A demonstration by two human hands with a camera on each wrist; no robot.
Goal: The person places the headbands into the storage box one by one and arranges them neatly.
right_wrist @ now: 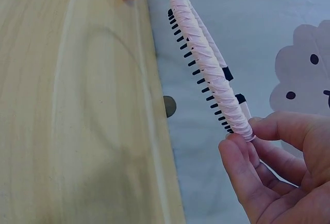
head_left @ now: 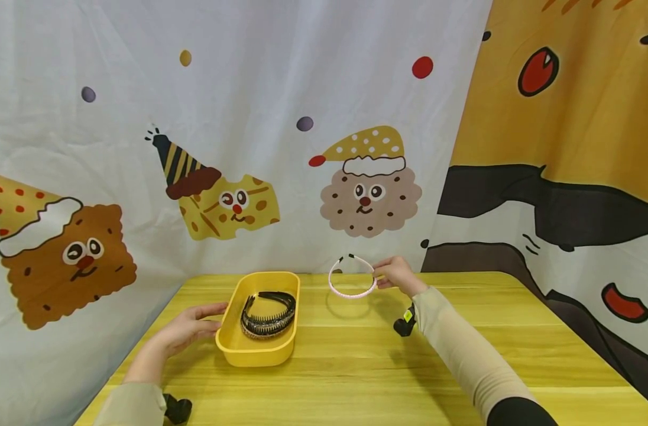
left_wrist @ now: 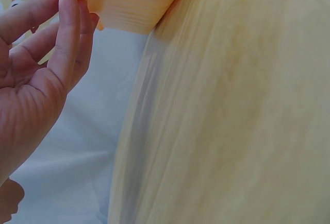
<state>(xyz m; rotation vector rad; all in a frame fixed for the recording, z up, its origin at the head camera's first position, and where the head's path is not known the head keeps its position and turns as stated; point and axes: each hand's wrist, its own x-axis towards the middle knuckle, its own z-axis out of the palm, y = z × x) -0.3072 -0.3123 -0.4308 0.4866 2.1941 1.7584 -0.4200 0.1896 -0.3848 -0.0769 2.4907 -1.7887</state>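
Note:
A pale pink headband [head_left: 352, 295] with black tips hangs in the air over the table, pinched at one side by my right hand [head_left: 397, 275]. The right wrist view shows this headband [right_wrist: 209, 64] wrapped in twisted ribbon, with black comb teeth along its inner edge. My left hand [head_left: 193, 327] rests its fingertips at the left rim of a yellow plastic basket [head_left: 257, 357]; the fingers are fairly straight. Inside the basket lie black toothed headbands [head_left: 271, 316], stacked together, one of them with a sparkly band.
The wooden table [head_left: 356, 378] reaches back to a white curtain [head_left: 249, 71] printed with cartoon snacks. An orange and brown printed curtain [head_left: 569, 136] hangs on the right. Black wrist devices, one of them the right device [head_left: 404, 326], sit below both hands.

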